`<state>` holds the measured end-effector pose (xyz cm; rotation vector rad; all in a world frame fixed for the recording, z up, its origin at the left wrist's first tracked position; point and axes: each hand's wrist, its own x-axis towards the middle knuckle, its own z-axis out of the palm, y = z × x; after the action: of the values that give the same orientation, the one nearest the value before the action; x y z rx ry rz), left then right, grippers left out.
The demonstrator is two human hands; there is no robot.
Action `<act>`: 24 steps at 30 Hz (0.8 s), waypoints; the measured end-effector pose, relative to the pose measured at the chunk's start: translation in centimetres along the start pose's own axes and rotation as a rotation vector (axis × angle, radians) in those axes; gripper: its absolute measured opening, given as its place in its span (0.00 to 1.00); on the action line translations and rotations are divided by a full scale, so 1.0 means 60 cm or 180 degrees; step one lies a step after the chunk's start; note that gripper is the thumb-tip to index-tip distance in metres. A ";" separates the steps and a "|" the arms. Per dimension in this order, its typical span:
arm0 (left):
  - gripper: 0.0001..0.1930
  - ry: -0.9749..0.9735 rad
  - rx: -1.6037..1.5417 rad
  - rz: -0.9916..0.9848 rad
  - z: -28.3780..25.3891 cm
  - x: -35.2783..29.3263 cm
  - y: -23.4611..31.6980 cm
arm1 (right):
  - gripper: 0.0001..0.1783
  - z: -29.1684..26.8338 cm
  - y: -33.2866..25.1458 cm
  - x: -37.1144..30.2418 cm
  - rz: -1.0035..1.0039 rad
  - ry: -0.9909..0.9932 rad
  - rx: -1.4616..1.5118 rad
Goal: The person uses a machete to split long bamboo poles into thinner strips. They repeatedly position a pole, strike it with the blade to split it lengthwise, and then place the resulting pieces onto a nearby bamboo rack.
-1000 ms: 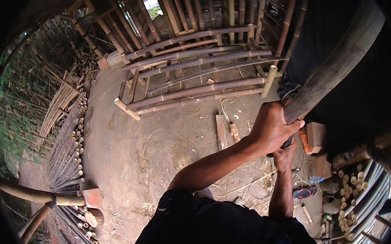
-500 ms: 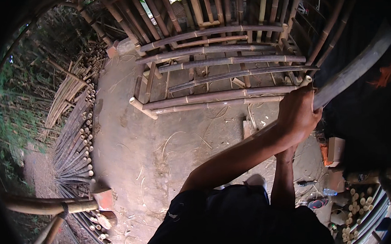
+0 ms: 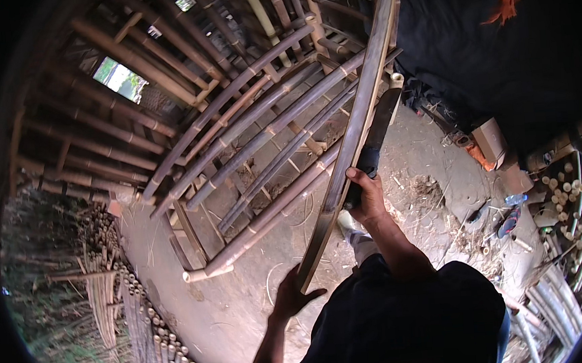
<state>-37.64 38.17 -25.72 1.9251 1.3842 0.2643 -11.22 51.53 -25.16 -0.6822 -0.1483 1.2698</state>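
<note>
A long split bamboo pole [image 3: 360, 109] slants across the view from top centre down toward my body. At its near end my left hand [image 3: 292, 295] grips it, thumb stuck out on the right side and fingers partly behind it. Farther up, my right hand [image 3: 367, 195] holds the pole's right side with the thumb on its edge. A dark, long thing [image 3: 370, 161] lies close by that hand, partly behind the pole; I cannot make out its kind. Beyond and left of the pole stands a low bamboo bench frame [image 3: 267, 126] with several slats across its top.
Upright bamboo poles [image 3: 162, 76] wall the far side. Stacked bamboo [image 3: 161, 346] lies at lower left, and more cut poles [image 3: 562, 193] at right. A cardboard box [image 3: 489, 139], a plastic bottle [image 3: 516, 199] and scraps lie on the floor at right. Dark cloth [image 3: 470, 47] hangs at upper right.
The split pole has swung from the right to the middle of the view. My hands, earlier close together, are now apart along it. My view has tilted and turned, so the bench appears slanted.
</note>
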 end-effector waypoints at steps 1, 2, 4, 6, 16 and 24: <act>0.41 0.0071 -0.0324 -0.0354 0.005 0.013 -0.012 | 0.16 0.009 0.014 0.027 0.0129 0.0086 0.0058; 0.35 0.0151 -0.0647 -0.0717 0.005 0.036 -0.025 | 0.15 0.013 0.028 0.059 0.0188 0.0190 0.0076; 0.21 0.0397 -0.0052 -0.0611 -0.012 0.091 -0.041 | 0.15 0.001 0.055 0.117 0.0298 0.0375 0.0066; 0.17 0.0797 0.0518 0.0326 -0.033 0.138 -0.077 | 0.16 -0.008 0.086 0.178 0.0362 0.0428 -0.0052; 0.23 0.0064 0.0361 -0.0806 -0.149 0.362 -0.289 | 0.24 -0.037 0.234 0.375 0.0673 0.0298 -0.0346; 0.28 0.0175 0.0316 -0.0627 -0.193 0.597 -0.492 | 0.15 -0.025 0.354 0.566 0.0797 0.0436 -0.0806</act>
<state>-51.47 79.30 -45.89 1.8553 1.6382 0.1572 -17.38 84.69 -46.82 -1.0279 -0.1142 1.4523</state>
